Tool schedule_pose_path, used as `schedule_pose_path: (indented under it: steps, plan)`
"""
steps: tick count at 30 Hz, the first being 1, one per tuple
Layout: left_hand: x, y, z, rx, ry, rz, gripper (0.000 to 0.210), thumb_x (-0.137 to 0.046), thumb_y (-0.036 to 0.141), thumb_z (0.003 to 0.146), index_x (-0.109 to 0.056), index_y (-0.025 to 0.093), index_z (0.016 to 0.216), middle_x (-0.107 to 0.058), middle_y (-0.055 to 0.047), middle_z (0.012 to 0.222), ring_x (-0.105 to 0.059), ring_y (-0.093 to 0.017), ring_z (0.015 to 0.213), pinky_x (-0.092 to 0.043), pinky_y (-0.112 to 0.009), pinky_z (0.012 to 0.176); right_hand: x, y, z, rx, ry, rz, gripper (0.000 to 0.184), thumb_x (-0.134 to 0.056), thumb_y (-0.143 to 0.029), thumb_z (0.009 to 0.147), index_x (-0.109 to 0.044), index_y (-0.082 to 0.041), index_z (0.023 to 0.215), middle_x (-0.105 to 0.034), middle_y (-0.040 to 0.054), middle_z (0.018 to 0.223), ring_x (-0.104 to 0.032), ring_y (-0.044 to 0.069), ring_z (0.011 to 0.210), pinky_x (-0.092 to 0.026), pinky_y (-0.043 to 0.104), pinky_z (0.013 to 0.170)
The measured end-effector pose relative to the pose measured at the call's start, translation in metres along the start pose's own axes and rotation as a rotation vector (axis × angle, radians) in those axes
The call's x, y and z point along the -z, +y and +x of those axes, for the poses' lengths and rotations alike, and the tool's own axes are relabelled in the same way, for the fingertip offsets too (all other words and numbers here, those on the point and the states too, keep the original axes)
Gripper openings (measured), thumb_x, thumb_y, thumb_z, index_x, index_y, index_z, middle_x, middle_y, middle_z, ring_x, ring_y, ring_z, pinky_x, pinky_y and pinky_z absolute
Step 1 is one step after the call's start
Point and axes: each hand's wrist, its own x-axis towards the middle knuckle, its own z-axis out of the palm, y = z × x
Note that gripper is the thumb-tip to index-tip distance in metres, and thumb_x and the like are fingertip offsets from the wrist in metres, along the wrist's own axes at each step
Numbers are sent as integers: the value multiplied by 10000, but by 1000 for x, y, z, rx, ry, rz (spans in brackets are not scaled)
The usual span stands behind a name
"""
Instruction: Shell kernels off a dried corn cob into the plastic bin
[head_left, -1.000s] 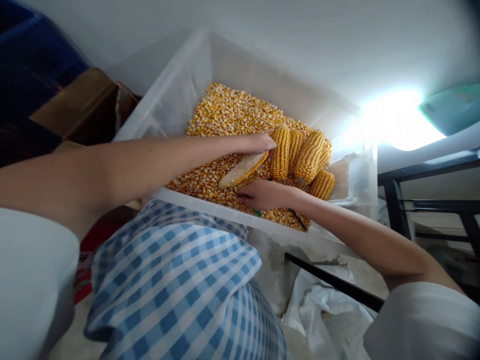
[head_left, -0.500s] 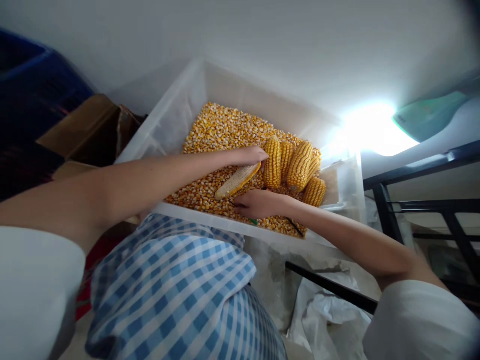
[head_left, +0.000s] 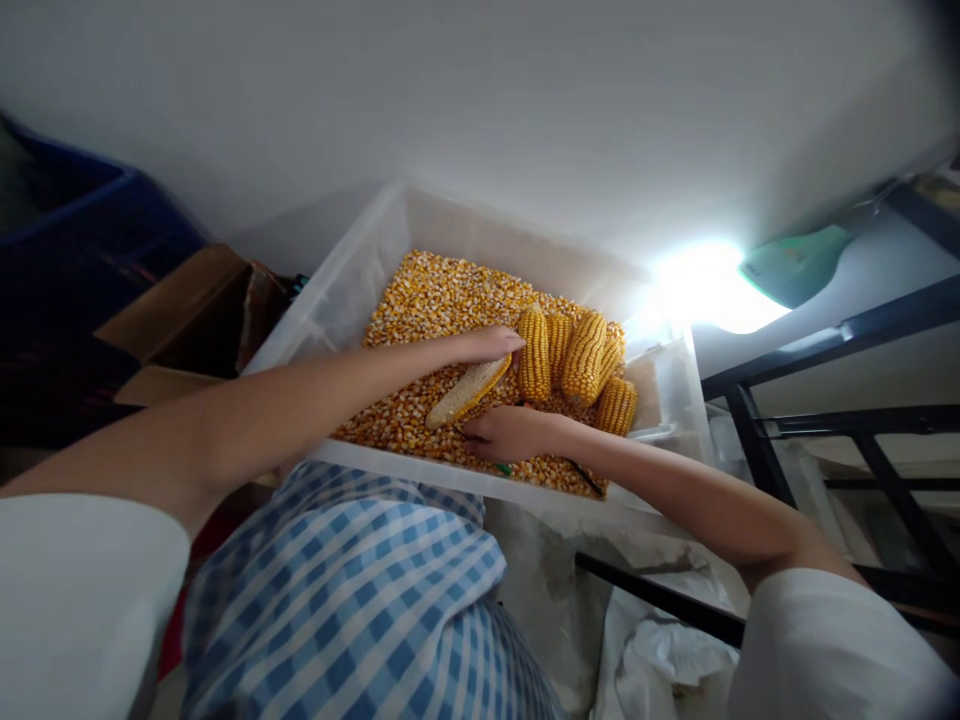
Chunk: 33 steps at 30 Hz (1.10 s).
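Observation:
Inside a translucent plastic tub (head_left: 420, 470), loose yellow corn kernels (head_left: 442, 290) form a thick bed. My left hand (head_left: 491, 344) is closed on the upper end of a corn cob (head_left: 469, 392), which lies slanted with a pale, stripped face showing. Just below that cob, my right hand (head_left: 514, 432) has its fingers curled; what they hold is hidden. A small green piece (head_left: 502, 468) shows under this hand, and a thin dark rod (head_left: 589, 478) lies by its wrist. Several full corn cobs (head_left: 534, 352) are heaped to the right of my left hand.
A lit lamp with a green housing (head_left: 799, 265) glows at the right, above a black metal frame (head_left: 750, 440). Left of the tub are an open cardboard box (head_left: 180, 310) and a blue crate (head_left: 97, 220). A white plastic bag (head_left: 667, 650) lies below, near a black bar (head_left: 660, 600).
The whole view has shifted, so the tub sits lower in the picture. Both hands keep nearly the same places around the partly stripped cob.

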Motion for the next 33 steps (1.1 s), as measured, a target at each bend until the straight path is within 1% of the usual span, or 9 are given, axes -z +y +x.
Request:
schedule_pose_path:
  steps: [4, 9, 12, 14, 16, 18, 22, 28, 33]
  plan:
    - [1, 3, -3, 28, 21, 2, 296, -339, 307, 752, -538, 135, 615, -584, -9, 677, -500, -115, 658, -358, -176, 650, 0, 3, 0, 8, 0, -7, 347, -256, -283, 848, -549, -98, 874, -600, 99, 789, -524, 147, 620, -345, 239, 546]
    - [3, 2, -3, 31, -7, -67, 311, -340, 311, 749, -542, 140, 587, -580, 2, 636, -498, -106, 632, -359, -171, 662, 4, 12, -2, 19, -25, -9, 299, -290, -257, 825, -547, -105, 829, -598, 98, 758, -510, 147, 593, -350, 246, 536]
    - [4, -4, -1, 32, -15, -113, 322, -354, 313, 740, -553, 137, 558, -583, 0, 611, -502, -104, 631, -359, -174, 681, 8, 17, -5, -24, -52, 6, 234, -330, -221, 797, -539, -120, 823, -597, 82, 756, -504, 141, 587, -342, 233, 511]
    - [5, -7, -1, 72, -11, -172, 317, -376, 333, 728, -559, 133, 565, -583, -5, 595, -510, -108, 615, -369, -187, 667, 12, 18, -7, -73, -63, 20, 209, -342, -212, 788, -529, -134, 842, -596, 65, 740, -497, 134, 569, -329, 224, 492]
    - [5, -10, -3, 149, -1, -276, 316, -388, 373, 718, -558, 136, 598, -572, -7, 556, -512, -116, 551, -385, -211, 603, 14, 19, -9, -110, -33, 28, 220, -327, -235, 807, -518, -146, 867, -595, 54, 729, -494, 131, 564, -323, 223, 495]
    - [5, -11, -6, 229, -9, -412, 316, -380, 404, 715, -544, 148, 629, -557, -7, 511, -502, -124, 478, -385, -232, 527, 15, 18, -9, -122, 43, 27, 250, -298, -275, 829, -510, -153, 885, -593, 49, 731, -499, 133, 580, -322, 224, 511]
    - [5, -11, -9, 323, -66, -609, 289, -374, 414, 710, -507, 170, 628, -530, -11, 455, -486, -135, 419, -371, -252, 459, 17, 16, -9, -149, 168, 26, 261, -307, -303, 835, -508, -155, 911, -599, 49, 763, -521, 136, 640, -321, 212, 542]
    - [7, -16, -5, 357, -74, -742, 285, -351, 414, 711, -470, 183, 595, -487, -15, 431, -474, -142, 412, -377, -271, 451, 25, 6, -10, -257, 146, -49, 308, -270, -292, 853, -538, -142, 872, -605, 75, 814, -544, 146, 703, -322, 214, 593]
    - [10, -9, -11, 369, -56, -817, 313, -327, 439, 720, -454, 182, 593, -465, -15, 422, -461, -142, 394, -364, -276, 419, 27, -1, -12, -317, 145, -133, 344, -229, -318, 860, -529, -155, 901, -607, 84, 810, -558, 172, 712, -330, 240, 585]
